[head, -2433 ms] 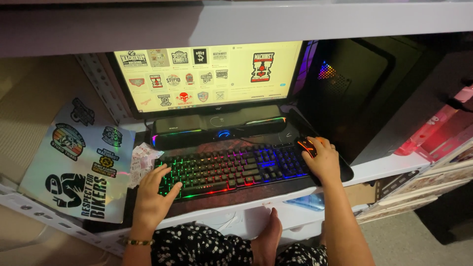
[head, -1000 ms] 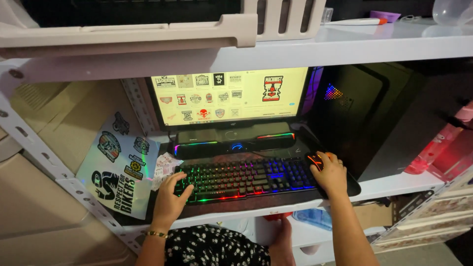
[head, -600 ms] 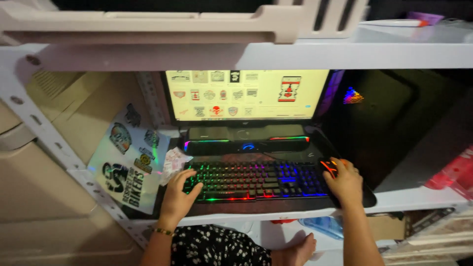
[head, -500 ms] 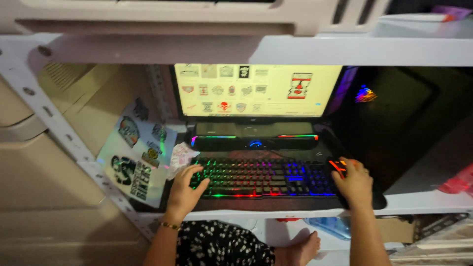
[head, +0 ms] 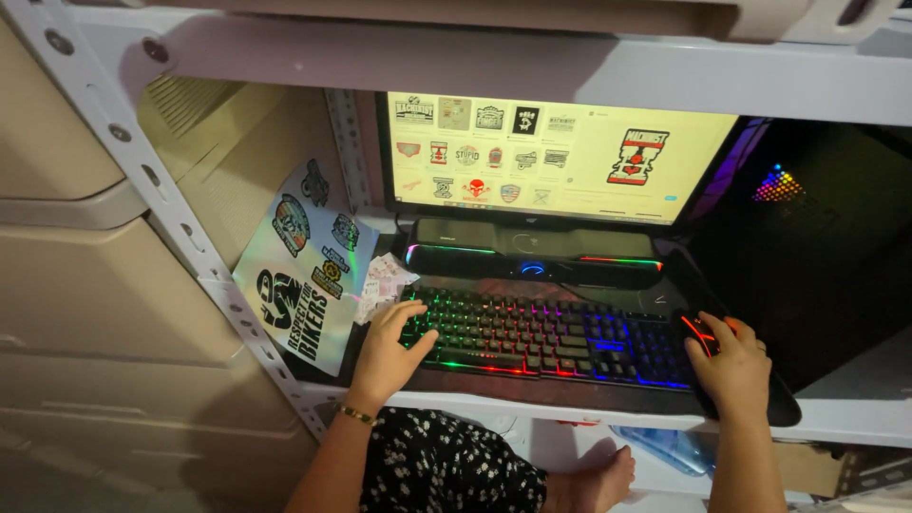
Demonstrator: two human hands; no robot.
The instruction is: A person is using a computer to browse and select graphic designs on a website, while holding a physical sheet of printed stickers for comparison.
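Observation:
My left hand (head: 391, 350) rests on the left end of a keyboard (head: 551, 338) lit in rainbow colours, fingers spread over the keys. My right hand (head: 731, 366) lies cupped over a black mouse (head: 698, 332) with red lights, to the right of the keyboard. Behind the keyboard lies a dark sound bar (head: 532, 255) with coloured light strips. Above it a monitor (head: 556, 157) shows a pale page of small badge designs and one larger red design. All of it sits on a white metal shelf (head: 532, 410).
A glossy sheet of stickers (head: 309, 269) leans at the left beside a perforated shelf post (head: 180, 218). A dark computer case (head: 817, 247) with a coloured light stands at the right. An upper shelf (head: 532, 66) overhangs. Beige cartons (head: 85, 313) fill the left; my foot (head: 598, 480) is below.
The view has shifted left and tilted, so the desk setup sits further right in the picture. Both hands stay on the keyboard and the mouse.

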